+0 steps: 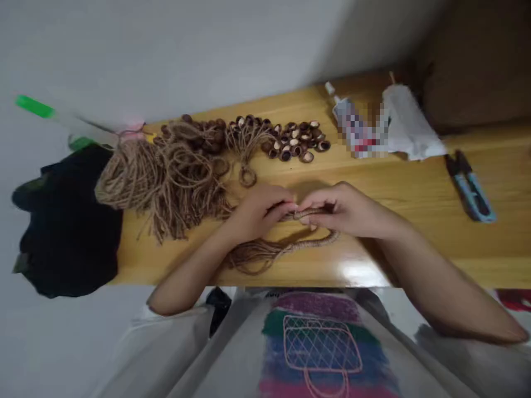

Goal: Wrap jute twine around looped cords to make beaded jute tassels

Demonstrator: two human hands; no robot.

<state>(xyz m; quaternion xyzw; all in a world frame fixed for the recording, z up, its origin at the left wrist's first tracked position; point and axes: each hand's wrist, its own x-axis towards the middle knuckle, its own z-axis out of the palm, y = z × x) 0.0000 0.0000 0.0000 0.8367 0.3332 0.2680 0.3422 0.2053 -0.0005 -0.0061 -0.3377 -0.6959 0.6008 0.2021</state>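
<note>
Left fingers [284, 208], right fingers [317, 198] pinch 1 cord [312, 242]; 1 snipper [463, 190] apart.

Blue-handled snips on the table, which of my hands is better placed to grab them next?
Probably your right hand: the snips lie on its side, while the left hand is farther off. Both hands are at the cord, so the right would likely let go first.

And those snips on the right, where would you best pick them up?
I'd pinch the snips across both blue handles, toward the rounded end, coming from the person's side with the right hand, the nearer one. They lie flat, and their dark tips point away from the person, so that approach should keep fingers clear of them.
</note>
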